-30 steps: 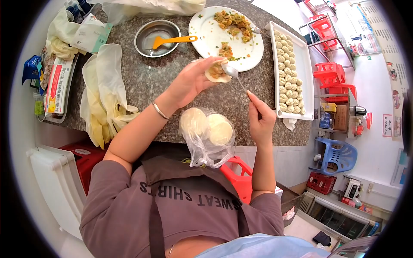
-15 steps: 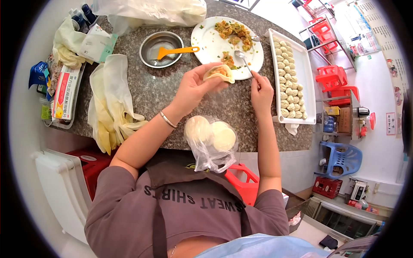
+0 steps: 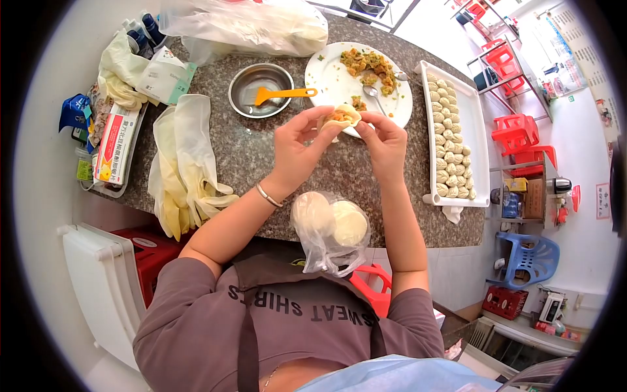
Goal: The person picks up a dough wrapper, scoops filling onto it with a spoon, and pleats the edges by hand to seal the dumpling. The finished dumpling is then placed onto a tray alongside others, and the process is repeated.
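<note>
A round dough wrapper with filling [image 3: 341,117], partly folded into a dumpling, is held up between my hands. My left hand [image 3: 297,145] grips its left side with thumb and fingers, while my right hand [image 3: 386,142] pinches the edge on the right. Just behind them is a white plate [image 3: 318,72] bearing chopped filling [image 3: 366,62]. A metal spoon [image 3: 373,95] rests on that plate, free of my hand. Below my wrists, a clear plastic bag holds round dough wrappers [image 3: 349,223] near the table's front edge.
On the right a white tray [image 3: 477,147] carries rows of pleated dumplings [image 3: 450,140]. A metal bowl [image 3: 241,108] with an orange-handled brush [image 3: 281,94] stands left of the plate. Pale gloves [image 3: 189,157] lie at left, near a loaded box tray. A plastic bag [image 3: 261,29] sits at the back.
My right hand has let go of the spoon, leaving it on the plate, and has come left to pinch the wrapper's edge. The view has shifted slightly.
</note>
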`<state>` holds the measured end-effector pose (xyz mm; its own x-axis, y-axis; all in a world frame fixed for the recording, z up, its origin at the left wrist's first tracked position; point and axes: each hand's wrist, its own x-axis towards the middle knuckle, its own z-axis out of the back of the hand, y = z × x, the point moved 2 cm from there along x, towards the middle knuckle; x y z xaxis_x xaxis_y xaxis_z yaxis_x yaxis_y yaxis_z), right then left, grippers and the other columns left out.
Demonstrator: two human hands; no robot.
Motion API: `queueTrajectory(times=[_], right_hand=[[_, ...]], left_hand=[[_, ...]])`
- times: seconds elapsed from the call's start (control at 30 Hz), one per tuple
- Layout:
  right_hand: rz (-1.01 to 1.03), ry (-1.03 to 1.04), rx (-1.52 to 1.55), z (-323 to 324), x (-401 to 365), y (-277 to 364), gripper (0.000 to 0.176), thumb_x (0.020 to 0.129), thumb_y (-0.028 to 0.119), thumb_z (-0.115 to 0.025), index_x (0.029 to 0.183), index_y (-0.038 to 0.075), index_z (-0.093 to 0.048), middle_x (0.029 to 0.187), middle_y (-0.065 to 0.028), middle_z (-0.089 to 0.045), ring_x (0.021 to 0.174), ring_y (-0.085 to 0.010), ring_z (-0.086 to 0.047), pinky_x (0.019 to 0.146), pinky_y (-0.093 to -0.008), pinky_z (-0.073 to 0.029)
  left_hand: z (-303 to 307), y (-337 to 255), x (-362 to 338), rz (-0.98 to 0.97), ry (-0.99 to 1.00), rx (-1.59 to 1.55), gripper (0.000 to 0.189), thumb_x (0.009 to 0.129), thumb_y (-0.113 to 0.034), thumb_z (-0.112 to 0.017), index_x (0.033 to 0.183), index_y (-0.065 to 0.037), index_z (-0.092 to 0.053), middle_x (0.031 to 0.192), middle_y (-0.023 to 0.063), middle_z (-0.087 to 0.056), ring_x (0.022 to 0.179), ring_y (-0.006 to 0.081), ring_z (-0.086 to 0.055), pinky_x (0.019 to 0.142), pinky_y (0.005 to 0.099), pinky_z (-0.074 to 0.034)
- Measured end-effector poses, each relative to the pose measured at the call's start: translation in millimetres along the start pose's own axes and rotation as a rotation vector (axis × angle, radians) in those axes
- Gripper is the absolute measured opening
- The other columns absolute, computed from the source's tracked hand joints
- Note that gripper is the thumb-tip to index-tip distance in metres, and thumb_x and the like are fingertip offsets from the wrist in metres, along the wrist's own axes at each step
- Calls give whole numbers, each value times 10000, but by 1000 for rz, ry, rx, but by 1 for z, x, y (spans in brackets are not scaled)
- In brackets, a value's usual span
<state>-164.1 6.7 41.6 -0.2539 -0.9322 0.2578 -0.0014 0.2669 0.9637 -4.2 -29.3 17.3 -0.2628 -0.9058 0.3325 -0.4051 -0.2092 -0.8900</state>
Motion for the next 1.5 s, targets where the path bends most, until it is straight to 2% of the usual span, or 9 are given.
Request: queueTrajectory(times=[0.13, 0.3, 0.63, 0.93, 1.13, 1.2, 1.33, 1.43, 1.5], right_hand=[[61, 0, -93, 4, 2, -2, 128, 855, 14, -684, 972, -38, -693, 958, -65, -689, 869, -108, -620, 785, -235, -489], [-164, -6, 61, 10, -2, -5, 138, 873, 29, -679, 988, -45, -671, 940, -62, -683, 878, -103, -615, 794, -235, -485], [-149, 34, 118, 12, -8, -2, 119, 871, 23, -679, 974, -36, -664, 981, -55, -663, 944, -107, -600, 832, -249, -469], [184, 33, -221, 6, -11, 4, 121, 831, 27, -700, 948, -4, -707, 943, -71, -677, 918, -140, -615, 829, -267, -468], [63, -29, -127, 11, -11, -4, 122, 836, 55, -707, 942, -6, -703, 920, -62, -682, 882, -130, -622, 793, -255, -472], [-157, 45, 94, 13, -11, 0, 103, 853, 69, -702, 926, -3, -696, 918, -49, -679, 872, -109, -614, 785, -256, -471], [-181, 73, 83, 16, -10, -1, 100, 860, 81, -706, 918, 1, -689, 899, -32, -673, 875, -83, -601, 777, -263, -470], [-55, 55, -57, 15, -11, -3, 98, 832, 77, -727, 897, 10, -697, 878, -45, -680, 855, -110, -619, 776, -267, -472], [234, -44, -419, 9, -13, 5, 102, 797, 71, -744, 874, 17, -704, 857, -72, -685, 839, -163, -637, 766, -288, -480]], left_hand=[[-1, -2, -1, -24, -19, 73, 277, 880, -80, -694, 1134, 3, -621, 1077, 118, -688, 951, 152, -678, 803, 273, -568], [-1, 0, -2, -67, 59, 140, 254, 891, -59, -675, 1126, 11, -610, 1091, 121, -677, 975, 154, -665, 832, 280, -559], [-6, 6, -4, -85, 83, 106, 219, 890, -63, -677, 1090, -10, -606, 1036, 98, -691, 935, 151, -680, 822, 287, -561], [-7, 5, -4, -44, 22, 27, 194, 901, -51, -663, 1067, 16, -589, 1037, 109, -685, 946, 140, -669, 823, 275, -559], [-7, 7, -6, -20, 49, 50, 192, 873, -48, -697, 1036, 7, -611, 1043, 109, -686, 944, 143, -671, 820, 275, -560], [-6, 6, -6, -21, 76, 70, 194, 867, -47, -703, 1035, 1, -617, 1046, 108, -688, 942, 143, -673, 820, 275, -560], [-5, 6, -5, -31, 132, 117, 183, 855, -42, -712, 1019, -12, -637, 1052, 108, -690, 934, 139, -673, 816, 277, -562], [-6, 4, -5, -13, 124, 137, 166, 857, -43, -710, 1004, -2, -643, 1047, 101, -688, 931, 133, -668, 814, 273, -561], [-5, 8, -4, 0, 97, 95, 162, 860, -39, -705, 1003, 4, -644, 1042, 100, -687, 920, 132, -666, 810, 269, -561]])
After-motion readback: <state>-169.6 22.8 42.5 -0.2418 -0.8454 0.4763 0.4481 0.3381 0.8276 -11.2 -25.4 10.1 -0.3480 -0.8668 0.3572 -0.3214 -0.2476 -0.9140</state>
